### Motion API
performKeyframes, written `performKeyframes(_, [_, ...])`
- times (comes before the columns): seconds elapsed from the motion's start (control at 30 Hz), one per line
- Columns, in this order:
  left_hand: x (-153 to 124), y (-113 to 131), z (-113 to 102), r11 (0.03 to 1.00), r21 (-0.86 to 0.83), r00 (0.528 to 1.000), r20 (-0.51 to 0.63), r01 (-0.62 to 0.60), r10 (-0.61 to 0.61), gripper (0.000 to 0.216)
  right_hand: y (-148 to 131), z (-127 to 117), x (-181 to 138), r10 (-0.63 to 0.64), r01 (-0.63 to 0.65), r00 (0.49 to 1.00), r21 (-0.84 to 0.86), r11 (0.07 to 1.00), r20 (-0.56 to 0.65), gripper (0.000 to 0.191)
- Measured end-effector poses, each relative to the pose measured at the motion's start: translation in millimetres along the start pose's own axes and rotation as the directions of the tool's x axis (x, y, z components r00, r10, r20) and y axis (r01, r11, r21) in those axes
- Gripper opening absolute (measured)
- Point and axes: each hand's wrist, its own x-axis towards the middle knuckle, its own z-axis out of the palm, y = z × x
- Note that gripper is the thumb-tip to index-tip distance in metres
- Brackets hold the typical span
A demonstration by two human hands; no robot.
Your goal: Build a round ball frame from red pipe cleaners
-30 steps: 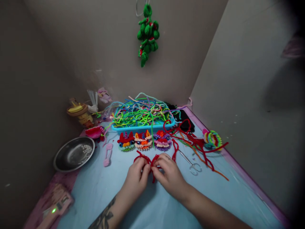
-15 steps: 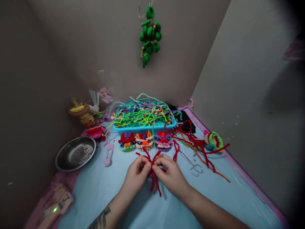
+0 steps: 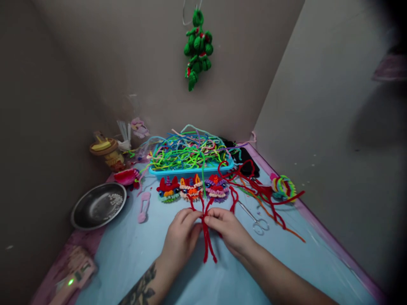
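Several red fuzzy cords [image 3: 206, 243], gathered at one middle point, stand up in short ends above my hands and hang down below them. My right hand [image 3: 230, 231] pinches this bunch between thumb and fingertips. My left hand [image 3: 182, 232] is closed at the left of the same crossing point, its fingertips on the cords and its thumb partly hidden. Just beyond, in a row, lie three small colourful cord animal heads: a red one [image 3: 168, 189], an orange and cream one [image 3: 191, 186] and a purple one [image 3: 216, 187]. Metal scissors [image 3: 254, 217] lie right of my right hand.
Behind the heads, a blue tray [image 3: 190, 173] overflows with coloured cords. Loose red cords [image 3: 270, 197] and a coiled bundle [image 3: 284, 187] lie at right. A metal bowl [image 3: 98, 207] with white beads, a pink pin-shaped piece [image 3: 144, 207] and a glue gun [image 3: 74, 271] are at left.
My left hand has turned, its fingers now over the top of the crossing and its thumb lower. The red cord ends stand more upright and the lower ends hang closer together.
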Motion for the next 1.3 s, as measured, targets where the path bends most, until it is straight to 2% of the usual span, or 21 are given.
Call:
performKeyframes(0.13, [2.8, 1.0, -2.4, 0.959, 0.221, 0.974, -0.101, -0.177, 0.203, 0.02, -2.1, 1.1, -2.3, 0.047, -0.048, 0.999, 0.054, 0.997, 0.025, 0.024])
performKeyframes(0.27, [5.3, 3.3, -7.3, 0.929, 0.237, 0.945, -0.094, -0.285, 0.314, 0.02, -3.1, 1.7, -3.2, 0.064, -0.065, 0.998, 0.059, 0.996, 0.028, 0.023])
performKeyframes(0.5, [4.1, 2.6, -10.3, 0.889, 0.231, 0.907, -0.049, -0.396, 0.417, 0.019, -2.1, 0.0, -1.9, 0.029, -0.03, 0.999, 0.031, 0.999, 0.033, 0.024])
performKeyframes(0.6, [4.9, 3.1, -11.1, 0.887, 0.24, 0.912, -0.015, -0.394, 0.41, 0.016, -2.2, -0.4, -1.9, 0.021, -0.022, 0.999, 0.027, 0.999, 0.036, 0.023])
performKeyframes(0.7, [6.3, 3.0, -12.5, 0.914, 0.158, 0.925, -0.014, -0.373, 0.38, 0.018, -3.2, 0.1, -2.4, 0.013, -0.014, 0.999, 0.004, 1.0, 0.033, 0.024])
performKeyframes(0.8, [7.4, 4.2, -13.5, 0.952, -0.039, 0.953, -0.024, -0.304, 0.303, 0.018, -4.4, 0.7, -3.0, -0.013, 0.014, 0.999, -0.027, 1.0, 0.032, 0.025])
performKeyframes(0.9, [8.0, 7.9, -12.4, 0.961, -0.245, 0.992, -0.025, -0.127, 0.125, 0.014, -3.8, -0.1, -3.3, -0.044, 0.045, 0.999, -0.035, 0.998, 0.025, 0.024])
performKeyframes(0.97, [7.8, 10.3, -9.6, 0.938, -0.348, 1.0, -0.026, 0.004, -0.014, 0.009, -2.7, -1.6, -3.3, -0.063, 0.064, 0.998, -0.026, 0.998, 0.026, 0.022])
performKeyframes(1.03, [7.1, 11.9, -5.2, 0.882, -0.446, 0.984, -0.016, 0.15, -0.176, 0.004, -1.6, -3.2, -3.6, -0.083, 0.084, 0.996, -0.028, 0.996, 0.033, 0.021])
performKeyframes(1.13, [5.9, 12.3, 2.2, 0.74, -0.568, 0.918, 0.072, 0.359, -0.389, 0.009, -1.0, -4.4, -4.2, -0.119, 0.122, 0.992, -0.07, 0.99, 0.035, 0.021])
performKeyframes(1.3, [5.8, 9.8, 9.1, 0.587, -0.651, 0.851, 0.185, 0.481, -0.492, 0.028, -0.5, -2.2, -4.1, -0.123, 0.128, 0.99, -0.094, 0.987, 0.065, 0.022])
